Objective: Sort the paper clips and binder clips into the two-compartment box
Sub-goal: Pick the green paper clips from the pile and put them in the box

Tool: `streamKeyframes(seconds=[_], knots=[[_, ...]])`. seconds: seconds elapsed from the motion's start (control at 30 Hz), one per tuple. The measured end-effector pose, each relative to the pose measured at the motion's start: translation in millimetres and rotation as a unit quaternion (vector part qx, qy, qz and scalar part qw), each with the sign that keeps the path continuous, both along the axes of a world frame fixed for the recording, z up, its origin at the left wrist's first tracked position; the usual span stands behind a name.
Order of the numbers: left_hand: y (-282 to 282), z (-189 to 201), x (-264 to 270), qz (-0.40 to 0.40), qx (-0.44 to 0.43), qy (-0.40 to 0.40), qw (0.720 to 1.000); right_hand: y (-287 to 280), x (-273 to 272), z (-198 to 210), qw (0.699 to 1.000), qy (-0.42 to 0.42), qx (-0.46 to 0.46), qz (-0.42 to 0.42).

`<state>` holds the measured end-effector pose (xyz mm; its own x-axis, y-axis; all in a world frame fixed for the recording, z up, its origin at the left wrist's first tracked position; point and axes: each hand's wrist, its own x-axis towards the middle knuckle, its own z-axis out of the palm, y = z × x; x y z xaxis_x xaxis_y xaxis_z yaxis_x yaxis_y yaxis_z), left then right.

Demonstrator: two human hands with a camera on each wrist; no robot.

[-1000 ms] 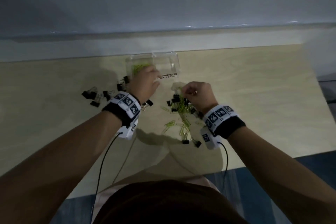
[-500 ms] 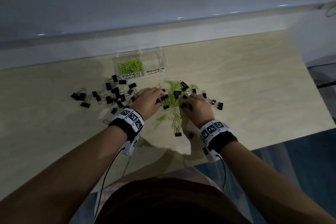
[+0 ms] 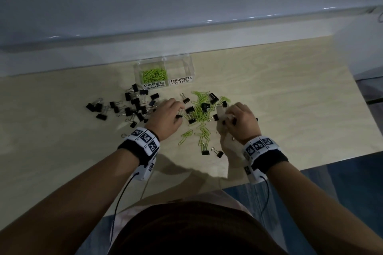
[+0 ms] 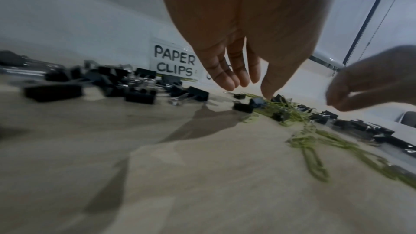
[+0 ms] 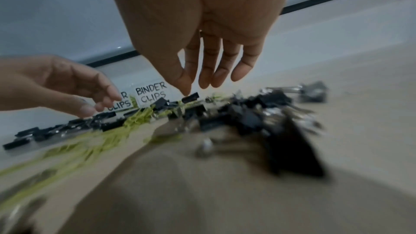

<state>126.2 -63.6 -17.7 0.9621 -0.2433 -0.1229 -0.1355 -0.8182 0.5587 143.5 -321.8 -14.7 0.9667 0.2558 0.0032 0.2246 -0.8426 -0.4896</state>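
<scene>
Clear plastic box (image 3: 191,66) stands at the far edge of the table (image 3: 290,99): green paper clips (image 3: 154,74) fill its left compartment. Just before it, a mixed pile (image 3: 200,113); binder clips (image 3: 132,105) lie left of the pile. Left hand (image 3: 165,118) and right hand (image 3: 241,122) flank the pile, fingers loosely spread, holding nothing.

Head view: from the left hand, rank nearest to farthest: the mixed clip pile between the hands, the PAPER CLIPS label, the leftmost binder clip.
From the left hand:
1. Mixed clip pile, just right of its fingertips.
2. PAPER CLIPS label, ahead on the box front.
3. Leftmost binder clip, far left.
</scene>
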Motion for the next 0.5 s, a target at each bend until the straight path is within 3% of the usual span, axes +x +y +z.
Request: streamKeyframes(seconds=[0.13,0.27,0.37,0.5], knots=[[-27,4,11,-0.042,0.007,0.005,0.999,34,23,13,0.996,-0.009,-0.001,0.088],[-30,3,23,-0.092,0.067,0.036,0.993,57,41,7,0.974,0.059,-0.106,0.192],[-23,1,25,-0.102,0.066,0.03,0.992,58,45,5,0.968,0.075,-0.123,0.206],[-12,1,21,-0.098,0.015,0.015,0.995,49,42,2,0.978,0.023,-0.066,0.199]])
